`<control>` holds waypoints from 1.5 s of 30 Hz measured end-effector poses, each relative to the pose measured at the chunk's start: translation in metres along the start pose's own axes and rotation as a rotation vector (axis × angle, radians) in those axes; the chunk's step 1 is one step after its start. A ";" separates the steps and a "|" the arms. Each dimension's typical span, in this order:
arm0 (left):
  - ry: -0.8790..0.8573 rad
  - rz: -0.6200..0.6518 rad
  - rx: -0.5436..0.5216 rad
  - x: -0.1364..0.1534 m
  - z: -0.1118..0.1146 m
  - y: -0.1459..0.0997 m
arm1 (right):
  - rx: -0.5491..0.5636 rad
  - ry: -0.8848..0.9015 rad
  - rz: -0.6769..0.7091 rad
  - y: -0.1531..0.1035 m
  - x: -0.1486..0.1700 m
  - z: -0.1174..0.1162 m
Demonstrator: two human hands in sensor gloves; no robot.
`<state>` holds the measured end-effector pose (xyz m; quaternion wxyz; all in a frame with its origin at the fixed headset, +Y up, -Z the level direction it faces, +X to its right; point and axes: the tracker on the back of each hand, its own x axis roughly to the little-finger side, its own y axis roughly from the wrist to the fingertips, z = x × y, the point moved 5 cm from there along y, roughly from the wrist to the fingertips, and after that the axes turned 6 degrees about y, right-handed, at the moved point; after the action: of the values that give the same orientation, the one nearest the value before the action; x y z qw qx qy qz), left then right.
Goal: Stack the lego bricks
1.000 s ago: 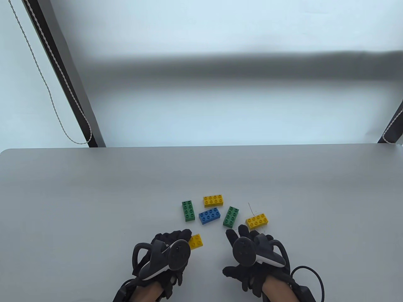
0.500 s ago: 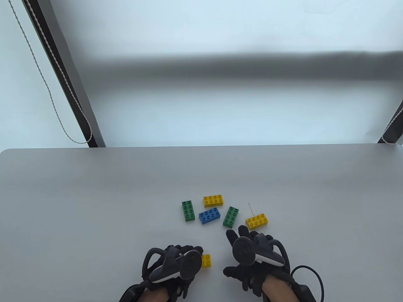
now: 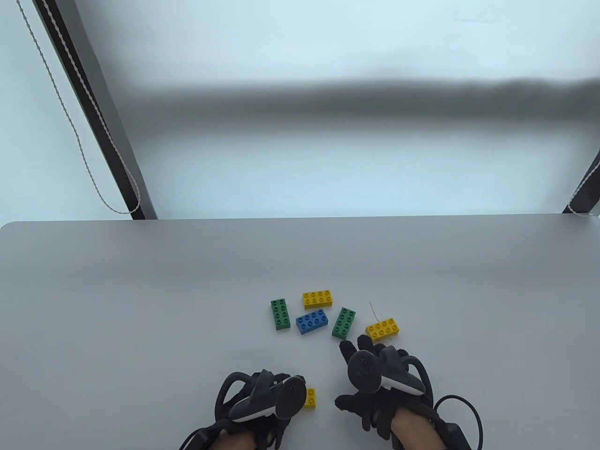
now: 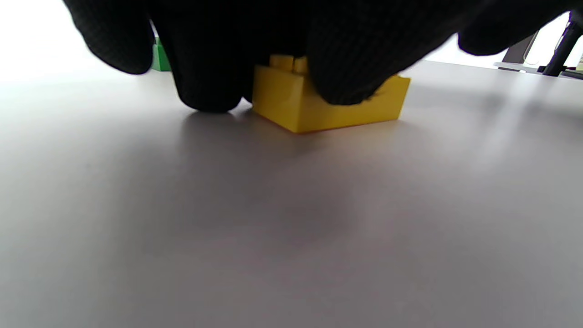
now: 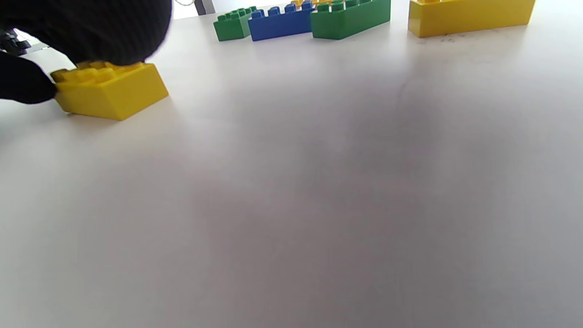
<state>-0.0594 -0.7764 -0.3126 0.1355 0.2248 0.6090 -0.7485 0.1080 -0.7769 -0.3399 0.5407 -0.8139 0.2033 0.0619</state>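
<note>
From above, our left hand (image 3: 262,398) sits near the table's (image 3: 117,290) front edge with its fingers on the small yellow brick (image 3: 310,397), while our right hand (image 3: 375,375) hovers holding nothing, just short of the five loose bricks. At the left wrist, the brick (image 4: 319,102) lies flat; fingertips (image 4: 350,68) press its top, so we should seat it squarely as a base. At the right wrist, the green brick (image 5: 350,18) lies nearest to fetch.
</note>
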 end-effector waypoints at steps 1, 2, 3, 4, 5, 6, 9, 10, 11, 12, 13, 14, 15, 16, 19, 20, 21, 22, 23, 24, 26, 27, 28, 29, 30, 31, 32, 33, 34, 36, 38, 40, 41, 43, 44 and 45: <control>0.001 0.001 0.006 0.000 0.000 0.000 | -0.001 -0.002 -0.003 0.001 0.001 0.000; 0.003 0.001 0.008 0.000 0.000 0.000 | -0.001 -0.003 -0.005 0.001 0.001 0.000; 0.003 0.001 0.011 0.000 0.000 0.000 | 0.001 -0.003 -0.010 0.001 0.003 0.001; 0.004 0.001 0.015 0.000 0.000 0.000 | 0.005 -0.001 -0.012 0.002 0.004 0.002; 0.004 0.001 0.019 0.000 0.000 0.000 | 0.009 0.003 -0.016 0.002 0.005 0.003; 0.003 0.000 0.022 0.000 0.000 -0.001 | 0.015 0.007 -0.021 0.002 0.007 0.004; -0.002 -0.021 0.018 0.004 -0.005 -0.004 | 0.071 0.015 -0.032 0.000 0.014 0.015; -0.003 -0.028 0.017 0.005 -0.007 -0.006 | 0.087 0.016 -0.034 -0.001 0.016 0.018; -0.004 -0.028 0.004 0.006 -0.010 -0.007 | 0.113 0.018 -0.039 -0.003 0.019 0.024; -0.009 -0.035 -0.008 0.008 -0.013 -0.009 | 0.147 0.020 -0.040 -0.005 0.021 0.031; -0.013 -0.037 -0.015 0.008 -0.015 -0.010 | 0.168 0.021 -0.040 -0.006 0.023 0.036; -0.019 -0.041 -0.026 0.010 -0.018 -0.011 | 0.196 0.022 -0.046 -0.007 0.026 0.043; -0.023 -0.041 -0.031 0.010 -0.019 -0.011 | 0.201 0.023 -0.048 -0.007 0.028 0.046; -0.026 -0.043 -0.034 0.011 -0.020 -0.012 | 0.220 0.021 -0.057 -0.007 0.030 0.053; -0.029 -0.043 -0.035 0.012 -0.021 -0.012 | 0.269 -0.020 -0.089 -0.002 0.039 0.071; -0.030 -0.041 -0.033 0.012 -0.021 -0.011 | 0.270 -0.026 -0.095 0.000 0.040 0.072; -0.031 -0.040 -0.029 0.012 -0.021 -0.011 | 0.260 -0.036 -0.112 0.004 0.044 0.076; -0.030 -0.039 -0.028 0.012 -0.021 -0.011 | 0.259 -0.041 -0.122 0.006 0.046 0.078; -0.029 -0.039 -0.027 0.012 -0.021 -0.011 | 0.261 -0.045 -0.128 0.009 0.048 0.080; -0.026 -0.042 -0.027 0.013 -0.021 -0.012 | 0.262 -0.054 -0.139 0.014 0.052 0.082; -0.027 -0.049 -0.029 0.015 -0.021 -0.012 | 0.278 -0.066 -0.152 0.021 0.058 0.084; -0.030 -0.048 -0.025 0.016 -0.021 -0.012 | 0.291 -0.069 -0.150 0.024 0.061 0.085; -0.032 -0.048 -0.022 0.016 -0.020 -0.011 | 0.297 -0.074 -0.152 0.027 0.064 0.084; -0.034 -0.049 -0.020 0.017 -0.020 -0.011 | 0.300 -0.083 -0.154 0.031 0.067 0.083; -0.035 -0.051 -0.016 0.018 -0.019 -0.010 | 0.311 -0.092 -0.149 0.034 0.069 0.081; -0.037 -0.052 -0.013 0.019 -0.019 -0.010 | 0.318 -0.099 -0.144 0.036 0.071 0.079; -0.040 -0.053 -0.008 0.019 -0.018 -0.009 | 0.321 -0.110 -0.141 0.039 0.072 0.076; -0.042 -0.053 -0.002 0.020 -0.017 -0.008 | 0.314 -0.125 -0.138 0.041 0.074 0.071; -0.043 -0.051 0.003 0.019 -0.016 -0.007 | 0.307 -0.133 -0.136 0.043 0.076 0.068; -0.038 -0.048 0.015 0.018 -0.013 -0.006 | 0.293 -0.118 -0.145 0.046 0.080 0.061; -0.030 -0.047 0.024 0.018 -0.012 -0.005 | 0.280 -0.094 -0.155 0.047 0.084 0.055; -0.025 -0.046 0.033 0.017 -0.009 -0.004 | 0.257 -0.090 -0.162 0.049 0.086 0.049; -0.022 -0.046 0.036 0.017 -0.008 -0.004 | 0.246 -0.106 -0.166 0.051 0.086 0.045; -0.021 -0.046 0.040 0.017 -0.007 -0.003 | 0.235 -0.121 -0.171 0.053 0.086 0.041; -0.022 -0.044 0.043 0.017 -0.006 -0.002 | 0.238 -0.123 -0.168 0.053 0.085 0.040; -0.021 -0.042 0.048 0.016 -0.005 -0.002 | 0.250 -0.122 -0.166 0.053 0.084 0.041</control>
<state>-0.0735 -0.7704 -0.3200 0.1206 0.2075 0.5938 -0.7680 0.1685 -0.7797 -0.4292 0.6522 -0.7492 0.1084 0.0404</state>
